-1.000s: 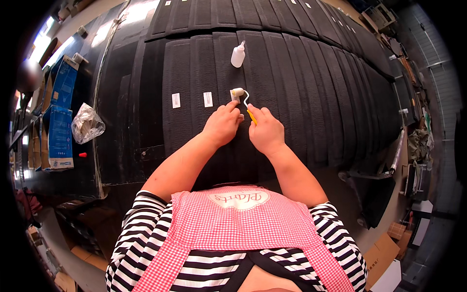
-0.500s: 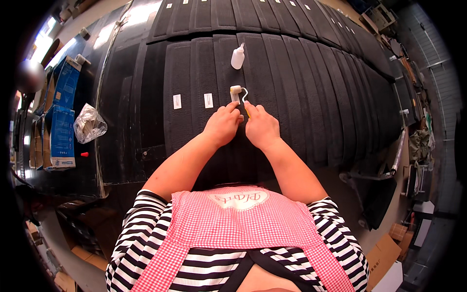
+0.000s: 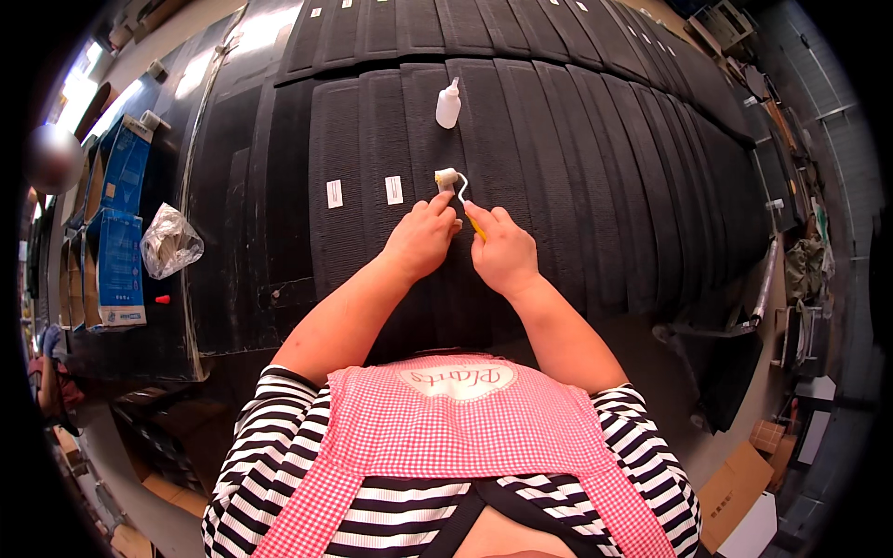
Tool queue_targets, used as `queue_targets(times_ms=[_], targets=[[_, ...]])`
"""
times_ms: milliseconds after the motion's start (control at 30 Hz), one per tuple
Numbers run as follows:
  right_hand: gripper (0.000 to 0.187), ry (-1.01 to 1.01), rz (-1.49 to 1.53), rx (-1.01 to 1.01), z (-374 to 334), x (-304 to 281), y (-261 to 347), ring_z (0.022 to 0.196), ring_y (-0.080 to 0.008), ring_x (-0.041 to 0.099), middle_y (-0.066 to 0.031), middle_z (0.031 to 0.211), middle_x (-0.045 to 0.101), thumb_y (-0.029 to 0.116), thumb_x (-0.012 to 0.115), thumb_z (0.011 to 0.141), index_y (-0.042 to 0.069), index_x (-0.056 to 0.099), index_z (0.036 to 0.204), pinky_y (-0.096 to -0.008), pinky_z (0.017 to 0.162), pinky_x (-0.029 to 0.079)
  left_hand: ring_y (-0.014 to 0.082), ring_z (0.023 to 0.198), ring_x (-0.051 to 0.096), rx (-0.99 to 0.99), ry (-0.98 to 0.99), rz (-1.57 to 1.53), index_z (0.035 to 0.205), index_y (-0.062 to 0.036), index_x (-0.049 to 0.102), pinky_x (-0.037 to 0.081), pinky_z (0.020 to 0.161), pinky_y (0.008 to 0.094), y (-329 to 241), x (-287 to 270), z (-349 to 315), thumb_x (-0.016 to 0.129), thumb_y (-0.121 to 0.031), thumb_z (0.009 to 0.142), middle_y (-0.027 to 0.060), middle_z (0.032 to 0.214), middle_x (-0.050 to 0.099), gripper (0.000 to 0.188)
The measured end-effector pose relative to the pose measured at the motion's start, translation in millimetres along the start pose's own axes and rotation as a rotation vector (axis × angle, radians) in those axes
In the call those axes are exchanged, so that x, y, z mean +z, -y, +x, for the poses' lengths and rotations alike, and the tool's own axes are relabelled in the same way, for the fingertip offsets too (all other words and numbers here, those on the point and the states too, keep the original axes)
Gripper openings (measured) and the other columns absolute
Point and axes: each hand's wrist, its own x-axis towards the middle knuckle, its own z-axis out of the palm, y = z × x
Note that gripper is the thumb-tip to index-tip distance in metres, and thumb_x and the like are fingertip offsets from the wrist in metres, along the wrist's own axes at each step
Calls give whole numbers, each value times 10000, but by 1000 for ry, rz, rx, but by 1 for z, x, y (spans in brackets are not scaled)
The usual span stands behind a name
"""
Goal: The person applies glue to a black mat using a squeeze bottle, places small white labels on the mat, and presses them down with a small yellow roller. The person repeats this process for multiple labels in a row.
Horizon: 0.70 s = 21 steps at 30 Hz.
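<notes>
Mini roller [image 3: 446, 176], head view: its sleeve lies just forward and left of the right-hand grip, joined by a bent white wire frame [image 3: 463, 187]. Right hand [image 3: 505, 249] is closed around the yellow handle [image 3: 478, 228], near the frame end; presumably this gives finer control of pressure. Sleeve appears to rest over a pale label [image 3: 446, 190], mostly covered, on the black ribbed mat [image 3: 549, 186].

Left hand [image 3: 420, 240] sits beside the grip, on its left. Index finger reaches the near end of the pale label, probably steadying it; other fingers curl under, cannot tell whether they hold anything.

Left of the grip: white label [image 3: 393, 190], then farther left a second white label [image 3: 335, 193], each on its own strip, spacing seemingly set by the strips. White squeeze bottle [image 3: 447, 107] is forward of the grip, beyond the sleeve, likely parked there to leave rolling room. Clear plastic bag [image 3: 171, 242] and red cap [image 3: 163, 299]: well left of both hands.
</notes>
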Motion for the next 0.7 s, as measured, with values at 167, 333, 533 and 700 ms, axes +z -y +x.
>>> queue_targets(times_ms=[167,333,533,700], targets=[[458,29,-81,-43,-2,7,0,813,-314,676,-96,997,598,84,598,874,136,605,1329,-425,697,566,330,985,606,97,96,97,940,-14,612,516,883,410,-10,-10,-10,662,-155,903,157,1374,559,155],[499,94,-115,-34,-17,6,5,814,-322,681,-113,1026,589,85,582,882,111,554,1380,-431,691,567,334,1066,608,249,-41,90,906,-20,622,505,941,415,-12,-4,-40,702,-151,863,161,1284,618,160],[531,124,-111,-2,-33,7,8,817,-321,692,-121,1060,589,97,597,872,115,534,1399,-429,697,568,359,1213,572,245,-116,52,897,-31,627,467,1039,432,-16,2,-57,729,-138,836,172,1282,625,161],[529,90,-56,28,-46,-2,4,823,-336,675,-109,1037,593,92,615,863,145,553,1385,-437,719,565,351,1224,564,229,-125,20,930,-35,638,456,1052,427,-12,6,-60,705,-180,869,151,1308,616,171]])
